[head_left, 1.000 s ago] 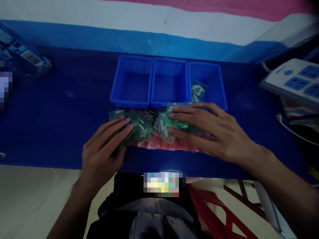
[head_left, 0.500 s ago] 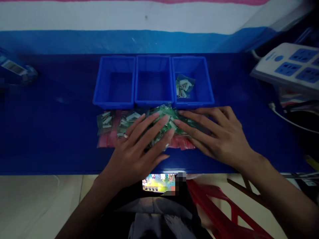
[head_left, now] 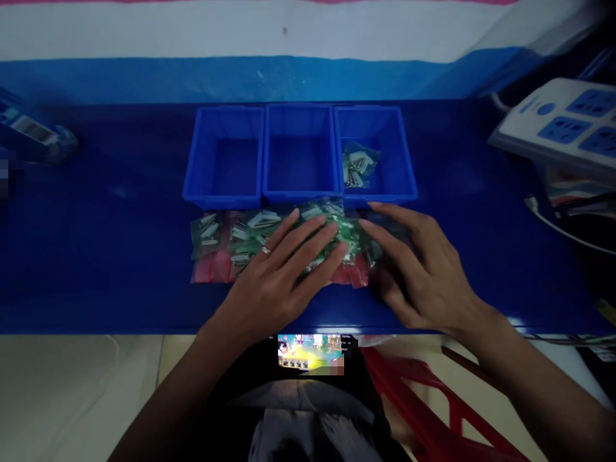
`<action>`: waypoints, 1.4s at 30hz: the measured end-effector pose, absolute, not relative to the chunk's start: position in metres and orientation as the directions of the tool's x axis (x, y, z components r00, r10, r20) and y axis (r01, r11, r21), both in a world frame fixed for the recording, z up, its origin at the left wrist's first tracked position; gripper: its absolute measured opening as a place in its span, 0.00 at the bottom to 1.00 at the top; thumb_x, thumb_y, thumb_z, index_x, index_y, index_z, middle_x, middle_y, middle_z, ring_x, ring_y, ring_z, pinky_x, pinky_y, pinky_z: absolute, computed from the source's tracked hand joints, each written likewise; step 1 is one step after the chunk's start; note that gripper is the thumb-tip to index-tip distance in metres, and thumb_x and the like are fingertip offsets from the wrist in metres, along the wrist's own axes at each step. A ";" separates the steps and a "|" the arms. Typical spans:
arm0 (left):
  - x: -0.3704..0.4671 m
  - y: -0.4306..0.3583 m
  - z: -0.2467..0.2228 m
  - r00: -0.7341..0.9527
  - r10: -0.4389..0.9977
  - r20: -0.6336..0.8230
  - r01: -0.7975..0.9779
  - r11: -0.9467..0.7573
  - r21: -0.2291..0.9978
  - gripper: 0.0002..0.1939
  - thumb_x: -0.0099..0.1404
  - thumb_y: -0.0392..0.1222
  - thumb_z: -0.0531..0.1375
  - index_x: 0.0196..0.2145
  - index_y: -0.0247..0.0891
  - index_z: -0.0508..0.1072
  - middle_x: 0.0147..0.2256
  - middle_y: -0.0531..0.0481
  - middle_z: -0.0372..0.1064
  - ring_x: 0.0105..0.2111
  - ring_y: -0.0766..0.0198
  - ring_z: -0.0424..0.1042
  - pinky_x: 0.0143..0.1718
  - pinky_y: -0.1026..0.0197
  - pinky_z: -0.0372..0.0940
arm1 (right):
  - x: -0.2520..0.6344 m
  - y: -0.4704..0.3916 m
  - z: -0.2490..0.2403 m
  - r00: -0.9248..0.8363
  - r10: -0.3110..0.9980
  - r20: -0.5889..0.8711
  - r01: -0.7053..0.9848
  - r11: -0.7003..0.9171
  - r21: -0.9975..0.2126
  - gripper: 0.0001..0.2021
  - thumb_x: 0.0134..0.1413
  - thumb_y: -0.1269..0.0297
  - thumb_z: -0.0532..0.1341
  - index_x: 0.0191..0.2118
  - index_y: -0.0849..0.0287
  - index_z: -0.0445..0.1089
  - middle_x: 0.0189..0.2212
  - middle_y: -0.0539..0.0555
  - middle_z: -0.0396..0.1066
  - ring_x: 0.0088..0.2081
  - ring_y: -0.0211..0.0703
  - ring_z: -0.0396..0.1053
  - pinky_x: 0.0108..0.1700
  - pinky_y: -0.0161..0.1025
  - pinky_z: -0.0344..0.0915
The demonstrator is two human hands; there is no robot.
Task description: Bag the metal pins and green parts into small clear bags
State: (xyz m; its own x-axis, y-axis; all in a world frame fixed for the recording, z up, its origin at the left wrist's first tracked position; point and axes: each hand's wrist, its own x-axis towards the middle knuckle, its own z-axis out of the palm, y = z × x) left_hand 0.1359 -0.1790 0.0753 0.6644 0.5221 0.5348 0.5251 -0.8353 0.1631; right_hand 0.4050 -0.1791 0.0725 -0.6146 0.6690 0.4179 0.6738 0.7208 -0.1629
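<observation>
A row of small clear plastic bags (head_left: 260, 221) lies along the front of the blue bins. White strips and thin metal pieces, perhaps screws, show inside them, and their lower edges are pink-red. My left hand (head_left: 282, 282), with a ring on one finger, rests flat over the middle bags, fingers stretched out. Over the row's right end is my right hand (head_left: 428, 276), fingers apart and slightly bent, thumb below; I see nothing held in it. One similar bag (head_left: 359, 163) is inside the right bin (head_left: 392, 154).
The left bin (head_left: 221, 122) and middle bin (head_left: 298, 119) stand beside the right one on the blue table (head_left: 120, 256). A white power strip (head_left: 553, 131) and a cable (head_left: 563, 221) are at the right. A lit phone (head_left: 308, 350) sits below the table's front edge.
My right hand has shifted slightly right, its thumb now apart from the fingers. My left hand has slid a little right across the bags.
</observation>
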 end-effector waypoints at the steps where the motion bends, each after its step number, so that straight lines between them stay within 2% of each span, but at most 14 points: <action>1: 0.137 -0.178 0.075 0.668 0.516 0.536 0.512 -0.842 0.172 0.25 0.71 0.35 0.67 0.63 0.28 0.68 0.64 0.34 0.69 0.69 0.46 0.66 0.73 0.36 0.64 | 0.403 -0.180 0.071 -0.602 0.671 0.434 0.681 0.714 -0.160 0.40 0.61 0.62 0.60 0.76 0.56 0.50 0.72 0.68 0.57 0.66 0.67 0.65 0.59 0.64 0.71; 7: 0.122 -0.183 0.078 0.601 0.528 0.600 0.496 -0.835 0.238 0.25 0.72 0.38 0.67 0.62 0.28 0.69 0.63 0.32 0.69 0.70 0.46 0.63 0.71 0.37 0.67 | 0.396 -0.183 0.066 -0.623 0.666 0.410 0.712 0.700 -0.055 0.44 0.61 0.45 0.65 0.76 0.57 0.52 0.71 0.71 0.57 0.67 0.73 0.62 0.59 0.70 0.68; 12: 0.083 -0.172 0.096 0.469 0.643 0.605 0.641 -0.719 0.268 0.24 0.70 0.29 0.66 0.61 0.40 0.71 0.62 0.42 0.71 0.66 0.52 0.69 0.67 0.44 0.71 | 0.394 -0.178 0.079 -0.557 0.636 0.534 0.699 0.706 -0.111 0.33 0.65 0.58 0.62 0.73 0.54 0.59 0.67 0.66 0.64 0.63 0.65 0.68 0.59 0.63 0.70; 16: 0.063 -0.125 0.109 0.585 0.642 0.496 0.653 -0.735 0.181 0.22 0.74 0.39 0.64 0.64 0.41 0.70 0.67 0.43 0.65 0.70 0.52 0.64 0.69 0.43 0.68 | 0.382 -0.151 0.099 -0.511 0.643 0.570 0.684 0.706 -0.183 0.25 0.64 0.67 0.64 0.66 0.56 0.70 0.65 0.67 0.67 0.62 0.64 0.71 0.58 0.62 0.73; 18: 0.061 -0.100 0.109 0.670 0.621 0.406 0.612 -0.772 0.172 0.25 0.75 0.48 0.64 0.65 0.40 0.68 0.71 0.41 0.58 0.72 0.48 0.60 0.68 0.42 0.69 | 0.375 -0.132 0.105 -0.516 0.679 0.522 0.695 0.688 -0.209 0.22 0.66 0.66 0.63 0.63 0.61 0.73 0.66 0.71 0.66 0.64 0.66 0.70 0.61 0.64 0.72; 20: 0.063 -0.083 0.106 0.725 0.588 0.358 0.573 -0.804 0.160 0.21 0.76 0.49 0.61 0.62 0.39 0.72 0.70 0.41 0.61 0.71 0.49 0.62 0.69 0.41 0.68 | 0.369 -0.117 0.106 -0.546 0.719 0.430 0.700 0.674 -0.238 0.19 0.69 0.63 0.62 0.60 0.62 0.76 0.67 0.73 0.65 0.66 0.68 0.70 0.62 0.65 0.73; 24: 0.067 -0.076 0.096 0.712 0.518 0.473 0.518 -0.843 0.144 0.11 0.75 0.45 0.64 0.49 0.40 0.81 0.62 0.43 0.71 0.67 0.50 0.69 0.67 0.44 0.72 | 0.365 -0.108 0.105 -0.569 0.759 0.316 0.684 0.651 -0.330 0.15 0.70 0.60 0.61 0.55 0.57 0.79 0.70 0.67 0.62 0.67 0.63 0.69 0.62 0.60 0.76; 27: 0.066 -0.080 0.094 0.704 0.494 0.510 0.503 -0.854 0.133 0.09 0.74 0.43 0.64 0.49 0.42 0.81 0.61 0.46 0.73 0.66 0.52 0.70 0.65 0.46 0.75 | 0.372 -0.108 0.110 -0.554 0.759 0.342 0.652 0.651 -0.389 0.13 0.69 0.60 0.62 0.54 0.55 0.80 0.71 0.61 0.61 0.68 0.59 0.68 0.64 0.58 0.75; 29: 0.065 -0.081 0.094 0.712 0.478 0.514 0.492 -0.862 0.120 0.09 0.75 0.44 0.63 0.49 0.42 0.81 0.60 0.47 0.73 0.65 0.53 0.71 0.64 0.48 0.76 | 0.382 -0.098 0.117 -0.529 0.767 0.364 0.677 0.640 -0.365 0.15 0.69 0.61 0.62 0.57 0.56 0.78 0.70 0.61 0.64 0.67 0.59 0.70 0.67 0.58 0.73; 31: 0.065 -0.081 0.095 0.709 0.483 0.514 0.492 -0.861 0.131 0.10 0.75 0.44 0.63 0.50 0.42 0.80 0.60 0.47 0.74 0.65 0.54 0.70 0.64 0.48 0.76 | 0.395 -0.078 0.122 -0.532 0.781 0.328 0.748 0.615 -0.251 0.19 0.69 0.59 0.63 0.62 0.56 0.75 0.67 0.64 0.67 0.66 0.62 0.70 0.67 0.62 0.71; 33: 0.066 -0.082 0.095 0.690 0.511 0.513 0.503 -0.848 0.168 0.12 0.75 0.43 0.64 0.54 0.42 0.79 0.61 0.47 0.73 0.66 0.53 0.70 0.65 0.48 0.75 | 0.406 -0.052 0.122 -0.654 0.742 0.146 0.725 0.670 -0.159 0.28 0.63 0.53 0.68 0.65 0.58 0.72 0.64 0.68 0.71 0.62 0.69 0.73 0.60 0.67 0.73; 35: 0.067 -0.085 0.095 0.671 0.534 0.514 0.516 -0.835 0.193 0.15 0.75 0.41 0.63 0.58 0.43 0.76 0.61 0.47 0.73 0.66 0.54 0.70 0.67 0.47 0.74 | 0.409 -0.028 0.116 -0.726 0.687 0.023 0.678 0.721 -0.141 0.40 0.53 0.47 0.74 0.65 0.66 0.70 0.59 0.72 0.74 0.56 0.69 0.76 0.52 0.62 0.77; 38: 0.066 -0.091 0.095 0.627 0.526 0.574 0.536 -0.827 0.173 0.13 0.74 0.39 0.63 0.55 0.45 0.78 0.57 0.51 0.77 0.60 0.56 0.77 0.62 0.51 0.77 | 0.403 -0.009 0.103 -0.737 0.675 0.018 0.666 0.731 -0.148 0.35 0.47 0.56 0.77 0.60 0.63 0.73 0.54 0.67 0.76 0.49 0.58 0.77 0.48 0.53 0.76; 42: 0.060 -0.097 0.095 0.499 0.482 0.720 0.653 -0.756 0.053 0.05 0.72 0.38 0.63 0.39 0.44 0.80 0.40 0.56 0.83 0.42 0.60 0.84 0.42 0.56 0.82 | 0.393 -0.008 0.091 -0.718 0.686 0.120 0.658 0.725 -0.207 0.27 0.36 0.59 0.81 0.44 0.62 0.75 0.37 0.59 0.77 0.34 0.48 0.74 0.32 0.44 0.71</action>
State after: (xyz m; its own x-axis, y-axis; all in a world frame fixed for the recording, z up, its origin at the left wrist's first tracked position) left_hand 0.0596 -0.0966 0.0953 0.4993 0.4823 0.7197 0.6528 -0.7556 0.0535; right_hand 0.3930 -0.0075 0.0909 -0.7179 0.6858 0.1201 0.6575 0.7245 -0.2068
